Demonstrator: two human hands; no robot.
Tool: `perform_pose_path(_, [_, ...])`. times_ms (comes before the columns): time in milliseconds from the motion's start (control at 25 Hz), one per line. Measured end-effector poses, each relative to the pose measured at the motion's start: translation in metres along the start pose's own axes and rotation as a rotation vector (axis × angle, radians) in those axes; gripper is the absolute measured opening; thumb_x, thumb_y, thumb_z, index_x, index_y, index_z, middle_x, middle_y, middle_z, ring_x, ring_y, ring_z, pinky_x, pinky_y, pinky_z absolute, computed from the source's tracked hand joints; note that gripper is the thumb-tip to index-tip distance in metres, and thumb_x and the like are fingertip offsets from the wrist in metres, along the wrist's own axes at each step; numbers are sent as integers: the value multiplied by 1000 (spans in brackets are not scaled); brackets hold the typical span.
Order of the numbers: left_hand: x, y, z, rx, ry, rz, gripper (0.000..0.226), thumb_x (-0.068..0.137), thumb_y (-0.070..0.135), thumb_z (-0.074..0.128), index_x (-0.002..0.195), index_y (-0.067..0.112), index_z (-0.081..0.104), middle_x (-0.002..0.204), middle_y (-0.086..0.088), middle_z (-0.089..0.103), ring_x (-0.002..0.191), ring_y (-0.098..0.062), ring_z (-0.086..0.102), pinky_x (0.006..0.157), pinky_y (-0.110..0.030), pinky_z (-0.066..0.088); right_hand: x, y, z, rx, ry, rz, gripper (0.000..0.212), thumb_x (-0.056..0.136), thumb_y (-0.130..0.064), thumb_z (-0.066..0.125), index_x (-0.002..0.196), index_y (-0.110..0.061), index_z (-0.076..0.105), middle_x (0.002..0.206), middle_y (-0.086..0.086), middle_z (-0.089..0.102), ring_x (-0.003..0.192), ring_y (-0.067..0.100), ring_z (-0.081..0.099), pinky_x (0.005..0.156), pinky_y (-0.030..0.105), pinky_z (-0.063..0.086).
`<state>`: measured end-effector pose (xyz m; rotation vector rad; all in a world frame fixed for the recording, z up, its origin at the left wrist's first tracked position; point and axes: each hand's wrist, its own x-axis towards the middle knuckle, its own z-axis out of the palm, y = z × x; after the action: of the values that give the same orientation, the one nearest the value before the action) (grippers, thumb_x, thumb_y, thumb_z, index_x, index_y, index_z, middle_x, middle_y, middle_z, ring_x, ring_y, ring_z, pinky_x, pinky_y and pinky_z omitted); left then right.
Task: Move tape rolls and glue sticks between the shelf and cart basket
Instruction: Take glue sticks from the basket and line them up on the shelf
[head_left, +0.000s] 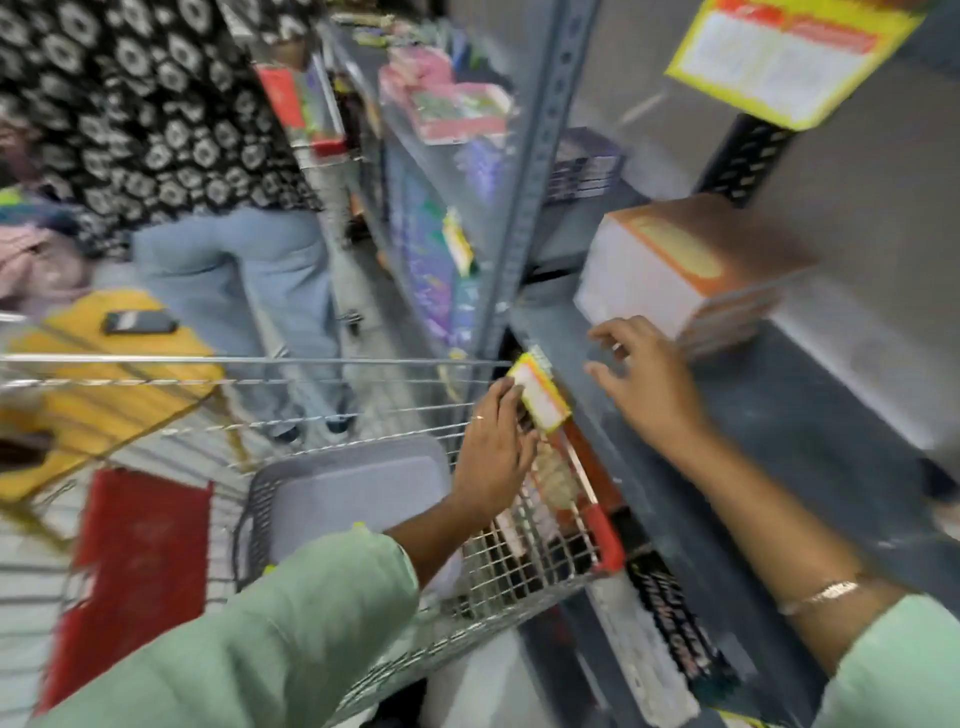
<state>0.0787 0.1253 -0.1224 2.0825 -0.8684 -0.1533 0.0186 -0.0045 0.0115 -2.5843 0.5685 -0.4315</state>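
Over the cart rim (311, 359), head view: our left hand (493, 447) reaches toward the yellow tag (537, 397) on the shelf edge (649, 467); grip unclear through blur. Right hand (644, 382) hovers released above the shelf, likely ready to pick. We can't make out any tape rolls or glue sticks; grey basket (353, 499) sits in the cart.

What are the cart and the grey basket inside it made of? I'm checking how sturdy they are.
Cart: shiny silver wire mesh, seemingly plated metal, with red corner trim, probably plastic. Grey basket: matte, smooth, with slotted sides, likely moulded plastic, though blur leaves it unsure.
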Motion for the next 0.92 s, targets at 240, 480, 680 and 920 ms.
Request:
perform_pose_path(240, [-77, -193, -47, 23, 51, -678, 26, 87, 9, 53, 110, -1, 52, 115, -25, 56, 106, -39, 55, 89, -41, 43, -4, -52, 231, 159, -560, 169, 10, 76, -4, 66, 82, -12, 65, 79, 15, 65, 77, 23, 57, 70, 34, 48])
perform_pose_path(480, [-148, -304, -47, 192, -189, -1143, 19, 83, 4, 52, 89, -12, 60, 100, -36, 63, 95, -45, 62, 77, -46, 50, -67, -47, 414, 49, -875, 438, 9, 76, -10, 69, 81, -3, 64, 108, 26, 67, 103, 36, 64, 81, 37, 53])
perform_pose_path(680, [-157, -330, -21, 200, -171, -1214, 17, 79, -4, 47, 86, -9, 62, 99, -33, 66, 94, -44, 64, 77, -46, 52, -101, -65, 491, -26, -942, 441, 20, 83, -9, 59, 100, -1, 65, 110, 20, 68, 105, 36, 62, 84, 37, 52])
perform_pose_path(920, [-156, -337, -17, 260, -208, -1206, 16, 84, 2, 50, 95, -3, 61, 106, -27, 66, 101, -42, 62, 84, -47, 51, -119, -71, 514, -158, -889, 291, 23, 86, -8, 52, 105, -1, 63, 111, 23, 68, 105, 38, 62, 86, 40, 51])
